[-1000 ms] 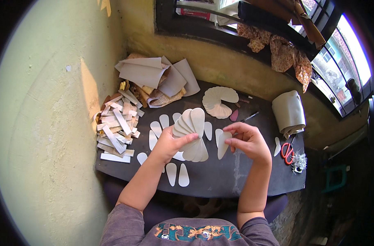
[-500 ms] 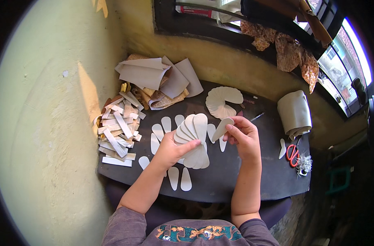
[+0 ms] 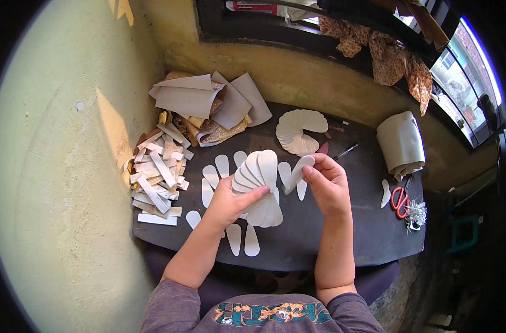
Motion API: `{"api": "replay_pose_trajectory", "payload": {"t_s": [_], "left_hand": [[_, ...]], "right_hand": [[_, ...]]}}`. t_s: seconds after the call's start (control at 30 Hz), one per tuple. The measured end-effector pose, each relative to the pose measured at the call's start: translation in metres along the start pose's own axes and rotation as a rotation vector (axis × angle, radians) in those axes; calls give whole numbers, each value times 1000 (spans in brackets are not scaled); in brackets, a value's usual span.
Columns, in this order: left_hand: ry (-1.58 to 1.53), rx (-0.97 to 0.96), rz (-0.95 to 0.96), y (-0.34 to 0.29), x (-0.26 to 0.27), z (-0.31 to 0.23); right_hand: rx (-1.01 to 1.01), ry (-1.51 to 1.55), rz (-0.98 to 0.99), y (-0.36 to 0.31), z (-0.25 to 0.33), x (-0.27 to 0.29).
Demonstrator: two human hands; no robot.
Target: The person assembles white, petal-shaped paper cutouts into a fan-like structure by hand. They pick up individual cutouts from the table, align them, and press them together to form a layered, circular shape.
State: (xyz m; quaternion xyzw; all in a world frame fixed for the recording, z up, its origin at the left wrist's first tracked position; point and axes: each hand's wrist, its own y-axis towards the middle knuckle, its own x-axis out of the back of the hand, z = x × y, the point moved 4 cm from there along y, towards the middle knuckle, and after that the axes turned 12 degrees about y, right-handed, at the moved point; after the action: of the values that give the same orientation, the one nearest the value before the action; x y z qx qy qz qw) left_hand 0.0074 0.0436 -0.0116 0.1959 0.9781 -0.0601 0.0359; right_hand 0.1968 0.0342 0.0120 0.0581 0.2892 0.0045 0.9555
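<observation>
My left hand [image 3: 228, 201] is closed on a fan of off-white, teardrop-shaped pieces [image 3: 268, 166], its thumb pressed across them. The fan spreads both above and below the thumb. Just to its right, my right hand [image 3: 329, 186] pinches a single piece of the same shape [image 3: 298, 171] between thumb and fingers, apart from the fan. More such pieces [image 3: 252, 241] lie singly on the dark table around and beneath my hands. Beyond them, many overlapping pieces form a curved ring [image 3: 291, 133].
Pale strips [image 3: 158, 172] are heaped at the left by the wall, with folded sheets [image 3: 181, 100] behind. At the right stand a grey-beige roll [image 3: 400, 145], red-handled scissors [image 3: 398, 204] and a tangle of white shreds [image 3: 416, 215]. A pen [image 3: 346, 151] lies near the ring.
The single piece in my right hand has turned a little and shifted slightly left. My left hand keeps its hold on the fan. The whole view has shifted slightly.
</observation>
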Motion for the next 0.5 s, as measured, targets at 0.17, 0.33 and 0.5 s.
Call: {"api": "replay_pose_trajectory", "payload": {"t_s": [0.17,0.33,0.5], "left_hand": [[-11,-29,-8,1,-1,1],[24,-34,24,0,-1,1],[32,-27,41,-1,-3,1]], "right_hand": [[-7,-40,-11,1,-2,-1],[-17,-224,-5,-1,-7,-13],[11,-248,15,0,-8,-16]]}}
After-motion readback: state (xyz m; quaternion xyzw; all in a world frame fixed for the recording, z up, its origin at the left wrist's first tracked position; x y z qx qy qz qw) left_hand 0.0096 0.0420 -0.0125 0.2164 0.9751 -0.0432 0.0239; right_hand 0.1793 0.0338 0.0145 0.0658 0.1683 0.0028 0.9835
